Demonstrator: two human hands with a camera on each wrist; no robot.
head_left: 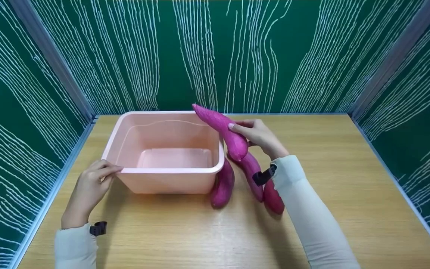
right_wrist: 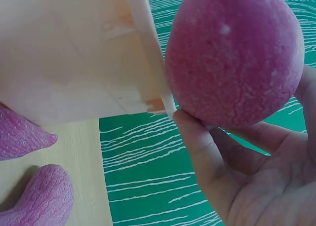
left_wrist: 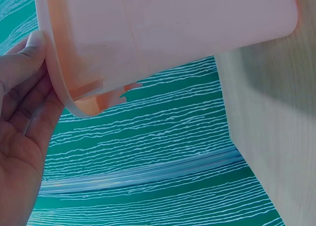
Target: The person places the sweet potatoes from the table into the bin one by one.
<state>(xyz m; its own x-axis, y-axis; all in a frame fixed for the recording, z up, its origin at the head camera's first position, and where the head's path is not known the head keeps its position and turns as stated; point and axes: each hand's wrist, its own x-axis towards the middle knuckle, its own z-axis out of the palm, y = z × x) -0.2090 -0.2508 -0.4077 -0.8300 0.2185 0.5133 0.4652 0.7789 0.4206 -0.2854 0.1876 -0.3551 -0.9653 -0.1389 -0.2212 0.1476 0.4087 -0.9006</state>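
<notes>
The right hand (head_left: 260, 135) grips a purple sweet potato (head_left: 224, 129); the left hand (head_left: 91, 182) pinches a pink tub (head_left: 170, 183) by its rim. Below their fingers, wood-grain tabletop (head_left: 349, 186); beyond, white-lined green walls (head_left: 224, 74).

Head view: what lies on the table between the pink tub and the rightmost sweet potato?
The left sweet potato and the middle sweet potato lie between them, as the head view shows.

Head view: from above the near side, facing far and down. Wrist views: close, left and right, both facing the shared pink tub (head_left: 170, 183); exact tilt appears uncertain.
</notes>
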